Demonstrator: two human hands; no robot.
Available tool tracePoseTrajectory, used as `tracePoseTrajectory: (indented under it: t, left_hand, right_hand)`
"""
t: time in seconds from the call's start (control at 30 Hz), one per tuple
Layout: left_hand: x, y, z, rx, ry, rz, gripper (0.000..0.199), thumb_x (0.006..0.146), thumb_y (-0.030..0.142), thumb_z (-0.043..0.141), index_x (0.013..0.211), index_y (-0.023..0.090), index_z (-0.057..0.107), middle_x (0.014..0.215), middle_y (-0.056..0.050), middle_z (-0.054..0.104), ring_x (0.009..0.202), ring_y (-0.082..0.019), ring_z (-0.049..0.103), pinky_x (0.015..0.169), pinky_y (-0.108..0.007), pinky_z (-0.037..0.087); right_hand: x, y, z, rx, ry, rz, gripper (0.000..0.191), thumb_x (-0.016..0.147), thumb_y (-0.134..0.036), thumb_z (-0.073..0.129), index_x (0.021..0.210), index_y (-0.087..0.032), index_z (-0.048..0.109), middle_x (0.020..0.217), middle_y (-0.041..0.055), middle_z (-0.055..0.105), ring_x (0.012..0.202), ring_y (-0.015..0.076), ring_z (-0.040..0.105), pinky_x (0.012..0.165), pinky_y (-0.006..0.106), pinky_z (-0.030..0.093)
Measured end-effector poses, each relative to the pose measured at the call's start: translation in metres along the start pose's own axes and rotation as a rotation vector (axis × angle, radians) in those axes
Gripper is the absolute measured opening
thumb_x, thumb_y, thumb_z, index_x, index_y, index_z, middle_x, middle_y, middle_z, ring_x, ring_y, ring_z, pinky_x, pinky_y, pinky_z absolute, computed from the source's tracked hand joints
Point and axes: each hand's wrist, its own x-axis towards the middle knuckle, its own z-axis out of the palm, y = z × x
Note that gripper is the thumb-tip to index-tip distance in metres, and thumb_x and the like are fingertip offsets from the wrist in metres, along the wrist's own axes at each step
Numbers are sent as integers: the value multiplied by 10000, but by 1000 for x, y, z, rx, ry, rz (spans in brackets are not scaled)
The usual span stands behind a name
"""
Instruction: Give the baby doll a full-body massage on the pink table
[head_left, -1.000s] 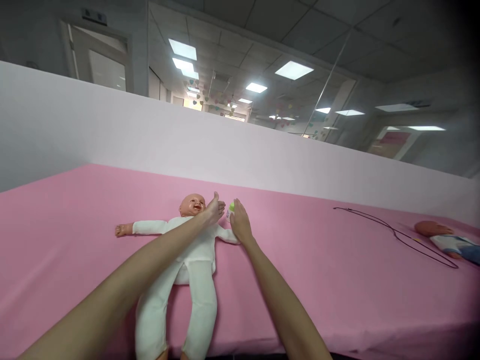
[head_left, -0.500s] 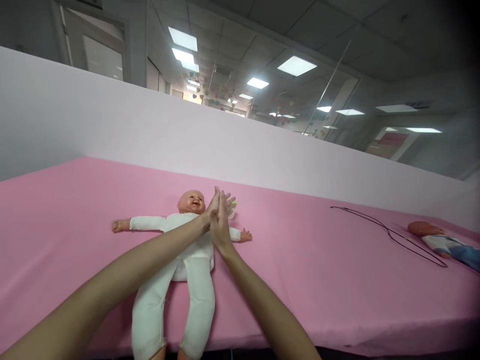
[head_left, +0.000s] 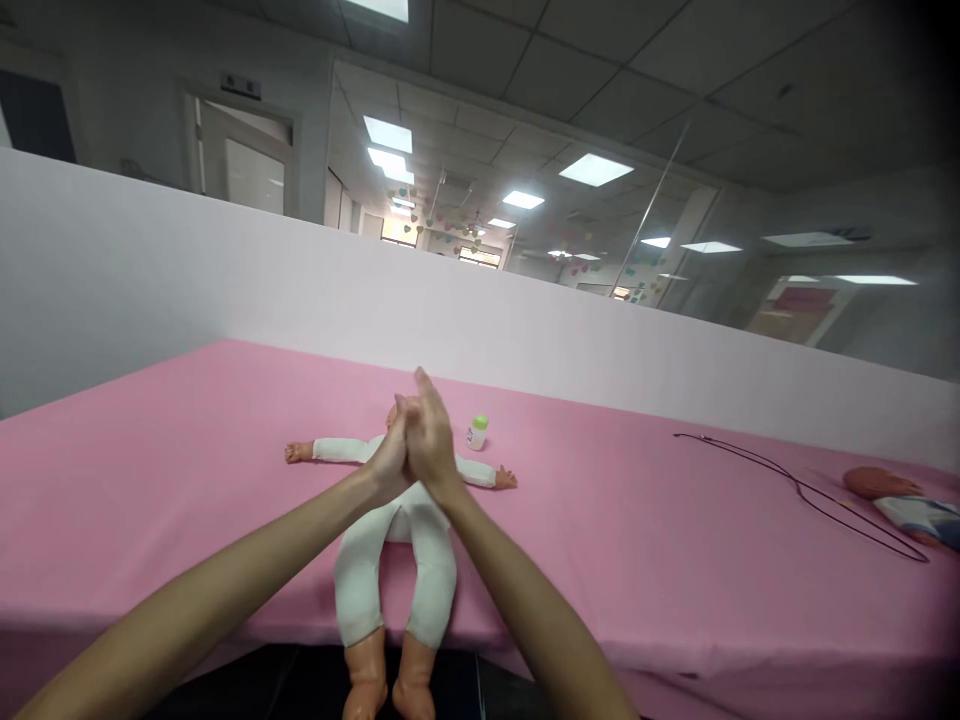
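Note:
My left hand (head_left: 388, 462) and my right hand (head_left: 433, 440) are pressed together above a baby doll, fingers folded round each other. One finger or thumb of the right hand points up; some fingers are hidden. No object shows between them. The doll (head_left: 431, 575) lies on its back in a white suit, arms spread, with its bare feet over the front edge. My hands cover most of its head and chest. Just right of them stands a small clear bottle (head_left: 478, 433) with a green cap.
A pink sheet (head_left: 637, 560) covers the table. On its right lie a looped black cord (head_left: 795, 485) and a second doll (head_left: 900, 500) in white and blue, cut off by the frame. Behind runs a low white wall (head_left: 525, 330) with glass above it.
My palms were flat together with fingers extended; now the fingers are folded round each other. My view has shifted, bringing the doll's feet and the whole bottle into sight.

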Motion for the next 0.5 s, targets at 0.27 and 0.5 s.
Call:
tracePoseTrajectory:
  t: [0.27, 0.5]
  left_hand:
    - [1, -62, -92, 804, -11, 162, 832, 1021, 679, 327, 1607, 91, 373, 1706, -186, 244, 1607, -330, 100, 1300, -529, 98]
    - [-19, -136, -143, 1398, -117, 106, 588, 1050, 401, 308, 1468, 75, 562, 1569, -216, 496, 1521, -384, 356, 1234, -566, 236]
  right_hand:
    - [-36, 112, -30, -314, -116, 389, 701, 1049, -625, 345, 1495, -106, 502, 1557, 205, 511, 1476, 330, 441, 1215, 491, 320]
    - [-81, 153, -28, -538, -278, 273, 481, 1097, -478, 257, 1172, -212, 652, 1211, 112, 716, 1192, 265, 615, 1126, 440, 377]
